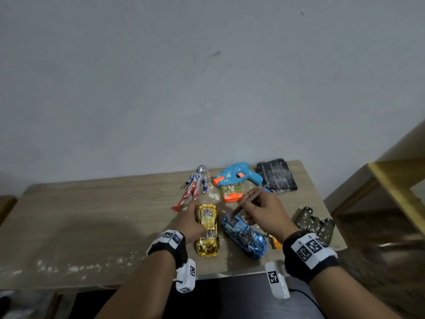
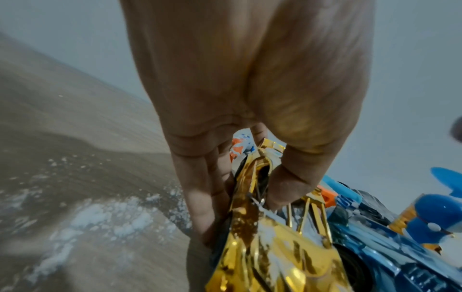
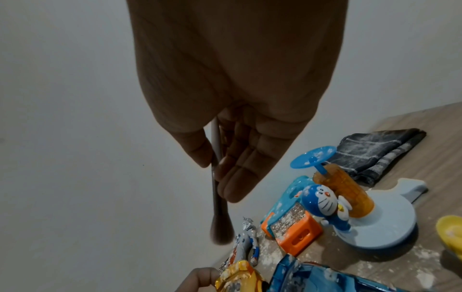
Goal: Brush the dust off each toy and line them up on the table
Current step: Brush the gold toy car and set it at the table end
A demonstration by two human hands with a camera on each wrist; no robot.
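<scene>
Black wrist straps (image 1: 171,246) w/ white marker blocks, white cam pods (image 1: 277,280) underneath, bare forearms.

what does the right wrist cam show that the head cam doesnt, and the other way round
Only the right wrist view: a blue cat figure on a pale round base, beside an orange cylinder, and a yellow piece at the edge.

Only the head view: camouflage binoculars and the left hand gripping the gold car.

Both: the right hand holding the brush, the blue car, the hero figure, the dusty toy gun, the folded cloth.
</scene>
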